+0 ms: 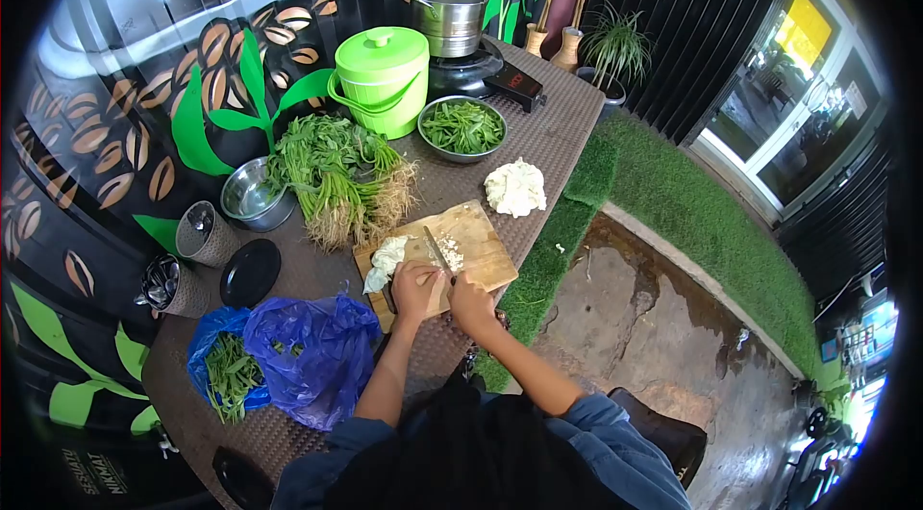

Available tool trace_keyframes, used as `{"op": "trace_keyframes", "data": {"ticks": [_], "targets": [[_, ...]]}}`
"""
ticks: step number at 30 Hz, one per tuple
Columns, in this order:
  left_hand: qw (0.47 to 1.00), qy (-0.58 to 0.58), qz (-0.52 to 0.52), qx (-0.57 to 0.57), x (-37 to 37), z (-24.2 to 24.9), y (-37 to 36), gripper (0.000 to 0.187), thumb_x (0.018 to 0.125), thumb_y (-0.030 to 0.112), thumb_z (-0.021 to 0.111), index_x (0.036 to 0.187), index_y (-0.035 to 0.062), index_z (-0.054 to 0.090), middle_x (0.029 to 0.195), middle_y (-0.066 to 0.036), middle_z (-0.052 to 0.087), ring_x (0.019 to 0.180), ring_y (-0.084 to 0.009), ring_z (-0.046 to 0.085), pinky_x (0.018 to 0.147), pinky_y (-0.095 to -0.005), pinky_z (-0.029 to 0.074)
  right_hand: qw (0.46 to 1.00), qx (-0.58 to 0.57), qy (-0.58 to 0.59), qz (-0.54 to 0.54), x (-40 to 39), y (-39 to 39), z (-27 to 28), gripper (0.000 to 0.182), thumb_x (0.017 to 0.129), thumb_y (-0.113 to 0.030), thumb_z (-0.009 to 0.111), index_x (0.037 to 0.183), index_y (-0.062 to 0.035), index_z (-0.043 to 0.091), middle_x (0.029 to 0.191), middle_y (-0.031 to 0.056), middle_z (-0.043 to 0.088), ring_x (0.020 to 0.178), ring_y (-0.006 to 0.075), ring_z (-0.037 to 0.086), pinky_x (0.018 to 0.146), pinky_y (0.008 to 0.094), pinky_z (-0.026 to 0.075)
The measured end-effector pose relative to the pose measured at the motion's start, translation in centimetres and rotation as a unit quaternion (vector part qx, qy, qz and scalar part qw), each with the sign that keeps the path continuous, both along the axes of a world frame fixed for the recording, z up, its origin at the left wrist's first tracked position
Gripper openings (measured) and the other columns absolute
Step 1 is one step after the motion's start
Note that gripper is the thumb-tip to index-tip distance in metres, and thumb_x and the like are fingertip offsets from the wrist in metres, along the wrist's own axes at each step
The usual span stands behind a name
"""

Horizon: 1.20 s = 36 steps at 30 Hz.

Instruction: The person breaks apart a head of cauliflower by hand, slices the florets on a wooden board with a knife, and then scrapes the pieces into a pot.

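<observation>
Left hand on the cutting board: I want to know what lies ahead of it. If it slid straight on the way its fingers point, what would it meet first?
The left hand points up the cutting board. It would likely first meet the cauliflower piece just ahead, though depth is unclear.

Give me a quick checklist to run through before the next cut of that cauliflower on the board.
1. Knife held in the right hand: ok.
2. Left hand steadying the cauliflower piece: ok, it rests right beside it.
3. Left fingers clear of the blade: cannot tell, too small to see.
4. Cutting board fully on the table: not ok, its corner sits at the edge.
5. Room on the board for cut bits: ok.
6. Second cauliflower within reach: ok, just beyond the board.
</observation>
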<state>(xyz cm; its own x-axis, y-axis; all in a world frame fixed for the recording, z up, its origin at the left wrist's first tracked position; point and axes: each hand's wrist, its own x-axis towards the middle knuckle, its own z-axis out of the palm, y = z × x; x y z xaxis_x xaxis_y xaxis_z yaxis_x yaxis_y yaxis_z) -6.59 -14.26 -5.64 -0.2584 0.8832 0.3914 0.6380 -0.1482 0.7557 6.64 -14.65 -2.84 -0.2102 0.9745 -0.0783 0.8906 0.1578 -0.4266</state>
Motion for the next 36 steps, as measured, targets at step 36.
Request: {"op": "trace_keyframes", "data": {"ticks": [36], "targets": [[1.0, -0.009, 0.015, 0.01, 0.1, -0.1, -0.1, 0.007, 0.07, 0.013, 0.073, 0.075, 0.0076, 0.072, 0.08, -0.007, 0.062, 0.083, -0.0263, 0.056, 0.074, -0.0356, 0.046, 1.0, -0.021, 0.001, 0.0, -1.0, 0.5, -0.4, 0.037, 0.092, -0.032, 0.048, 0.102, 0.0026, 0.044, 0.077, 0.0256, 0.064, 0.073, 0.0408, 0.065, 0.064, 0.0463, 0.054]]}}
